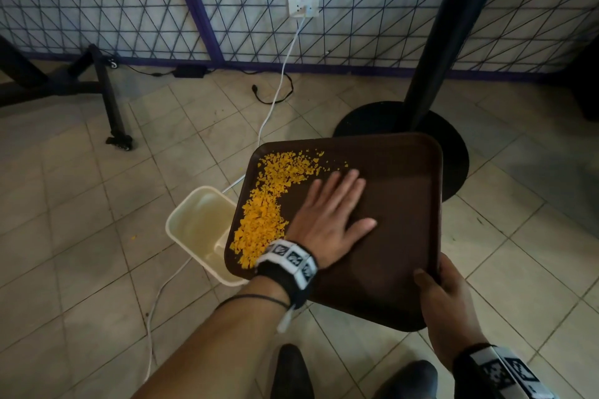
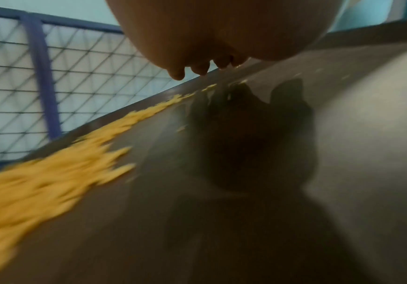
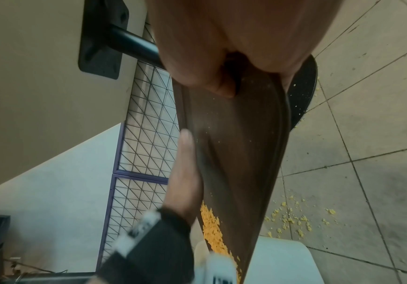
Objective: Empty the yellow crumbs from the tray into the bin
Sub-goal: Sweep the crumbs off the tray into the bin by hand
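A dark brown tray is held above the floor, its left edge over a cream bin. Yellow crumbs lie in a curved band along the tray's left and far-left side. My left hand lies flat on the tray surface, fingers straight, just right of the crumbs. My right hand grips the tray's near right edge, thumb on top. In the left wrist view the crumbs are blurred along the tray edge. In the right wrist view my right hand pinches the tray rim.
A black table post on a round base stands just behind the tray. A white cable runs from a wall socket past the bin. Some crumbs lie scattered on the tiled floor. A black wheeled stand is at left.
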